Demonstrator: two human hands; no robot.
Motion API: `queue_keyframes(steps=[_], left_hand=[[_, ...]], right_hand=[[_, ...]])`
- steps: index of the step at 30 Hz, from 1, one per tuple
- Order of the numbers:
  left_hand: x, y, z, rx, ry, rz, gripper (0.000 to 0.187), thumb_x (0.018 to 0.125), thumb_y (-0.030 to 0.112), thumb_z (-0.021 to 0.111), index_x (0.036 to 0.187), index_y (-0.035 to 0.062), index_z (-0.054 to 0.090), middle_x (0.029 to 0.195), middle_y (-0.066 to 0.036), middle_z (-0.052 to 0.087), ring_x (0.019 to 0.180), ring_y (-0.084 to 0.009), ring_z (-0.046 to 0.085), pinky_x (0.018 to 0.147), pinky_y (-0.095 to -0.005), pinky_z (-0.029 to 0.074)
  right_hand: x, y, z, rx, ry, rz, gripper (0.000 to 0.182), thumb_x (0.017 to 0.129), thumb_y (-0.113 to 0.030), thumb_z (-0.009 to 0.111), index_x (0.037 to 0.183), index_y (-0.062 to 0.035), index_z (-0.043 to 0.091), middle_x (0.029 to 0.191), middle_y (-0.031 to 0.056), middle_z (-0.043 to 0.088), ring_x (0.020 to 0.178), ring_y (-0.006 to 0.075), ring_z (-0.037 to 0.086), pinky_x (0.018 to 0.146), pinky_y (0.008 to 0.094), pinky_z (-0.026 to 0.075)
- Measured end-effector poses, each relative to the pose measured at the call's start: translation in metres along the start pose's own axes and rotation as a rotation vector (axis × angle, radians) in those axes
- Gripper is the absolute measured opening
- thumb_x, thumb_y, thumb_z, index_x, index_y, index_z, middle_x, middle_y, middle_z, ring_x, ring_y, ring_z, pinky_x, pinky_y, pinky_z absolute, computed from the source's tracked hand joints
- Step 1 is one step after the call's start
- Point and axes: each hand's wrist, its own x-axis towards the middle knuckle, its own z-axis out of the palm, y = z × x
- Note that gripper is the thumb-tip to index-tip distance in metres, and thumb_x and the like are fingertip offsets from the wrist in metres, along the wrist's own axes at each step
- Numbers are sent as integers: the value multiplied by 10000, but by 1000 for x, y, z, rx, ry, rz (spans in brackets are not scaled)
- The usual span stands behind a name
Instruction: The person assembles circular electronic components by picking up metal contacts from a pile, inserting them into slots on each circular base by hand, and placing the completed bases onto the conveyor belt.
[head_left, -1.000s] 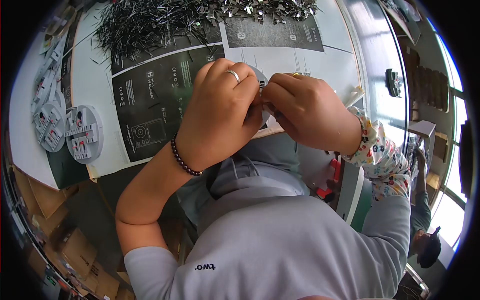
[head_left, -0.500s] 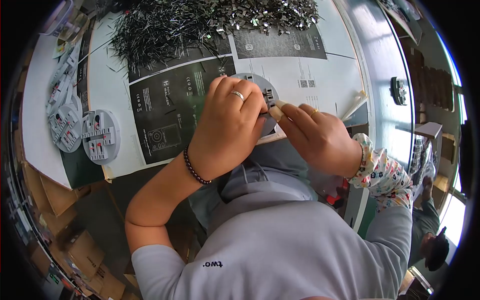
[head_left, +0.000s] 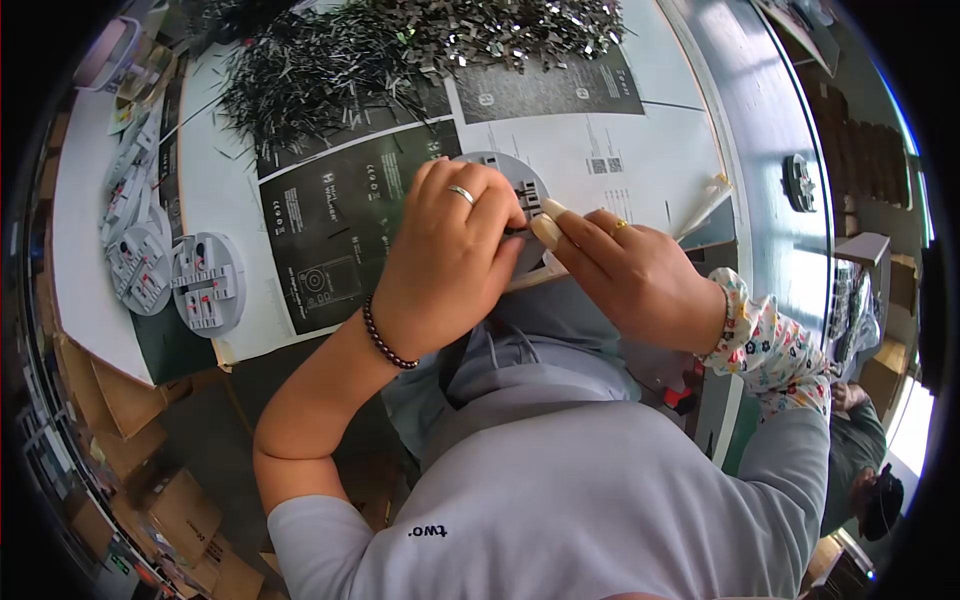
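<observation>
A round grey disc fixture with dark slotted pieces on top lies at the table's front edge, partly covered by my hands. My left hand, with a ring and a beaded bracelet, curls over its left side. Those fingers are closed, and whatever they pinch is hidden. From the right, my right hand reaches in with pale covers on two fingertips. Its fingers are pressed together at the slotted pieces, and anything between them is too small to make out.
Piles of thin dark strips and small shiny metal pieces cover the table's back. Two grey discs with red-marked parts, including one disc, stand at left. A clear roll lies at right. Another person is far right.
Both hands have shifted slightly left, and the right fingertips sit a little further left over the disc. The whole view has tilted slightly.
</observation>
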Motion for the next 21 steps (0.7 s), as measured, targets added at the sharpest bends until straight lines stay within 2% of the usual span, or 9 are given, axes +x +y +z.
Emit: queue_keyframes(steps=[5, 7, 9, 10, 12, 16, 18, 20, 21], left_hand=[[4, -7, -8, -14, -25, 4, 243, 744, 34, 761, 924, 66, 600, 1007, -77, 578, 995, -308, 542, 928, -437, 427], [11, -28, -32, 87, 192, -116, 171, 778, 74, 768, 889, 84, 638, 991, -71, 589, 987, -306, 546, 905, -437, 435], [24, -70, -58, 457, 262, -130, 121, 803, 119, 774, 856, 101, 665, 979, -67, 602, 977, -301, 549, 886, -437, 442], [25, -86, -61, 465, 262, -142, 121, 803, 119, 774, 856, 101, 665, 979, -67, 602, 977, -301, 549, 886, -437, 442], [31, -108, -62, 560, 97, -144, 122, 804, 127, 773, 852, 95, 665, 994, -62, 609, 976, -305, 545, 869, -433, 449], [32, -106, -63, 534, 50, 4, 94, 836, 105, 741, 865, 72, 657, 948, -72, 614, 935, -309, 554, 841, -418, 466], [39, -91, -64, 532, -12, -47, 82, 841, 87, 730, 872, 65, 656, 933, -78, 616, 919, -313, 557, 838, -416, 471], [44, -74, -66, 548, -120, -186, 62, 852, 51, 707, 886, 52, 654, 903, -90, 621, 888, -321, 564, 831, -412, 480], [40, -69, -66, 547, -119, -185, 62, 852, 51, 707, 886, 52, 654, 903, -90, 621, 888, -321, 564, 831, -412, 480]], right_hand=[[3, -6, 2, -89, -53, 23, 514, 790, -27, 649, 1286, 98, 597, 1190, 192, 612, 913, 275, 632, 676, 344, 563], [6, 2, -6, 3, -42, 41, 495, 793, -2, 637, 1279, 81, 608, 1186, 187, 617, 924, 275, 634, 687, 354, 561], [7, 11, -11, 200, -49, 72, 469, 798, 48, 611, 1267, 47, 630, 1176, 177, 626, 945, 276, 639, 709, 374, 557], [6, 15, -11, 208, -51, 60, 469, 798, 48, 611, 1267, 47, 630, 1176, 177, 626, 945, 276, 639, 709, 374, 557], [3, 31, -14, 319, 150, 157, 441, 807, 108, 566, 1231, 19, 651, 1099, 168, 647, 929, 300, 644, 736, 385, 542], [-2, 67, -22, 487, 221, 369, 361, 789, 31, 620, 1139, -30, 679, 960, 126, 642, 895, 344, 633, 765, 427, 549], [17, 101, -5, 285, 266, 405, 291, 804, 29, 613, 1079, -31, 686, 935, 133, 641, 908, 354, 635, 765, 443, 538], [48, 131, 19, 96, 388, 324, 217, 809, -4, 622, 1013, -32, 690, 940, 139, 652, 918, 360, 639, 778, 454, 532], [49, 134, 24, 95, 387, 323, 217, 809, -4, 622, 1013, -32, 690, 940, 139, 652, 918, 360, 639, 778, 454, 532]])
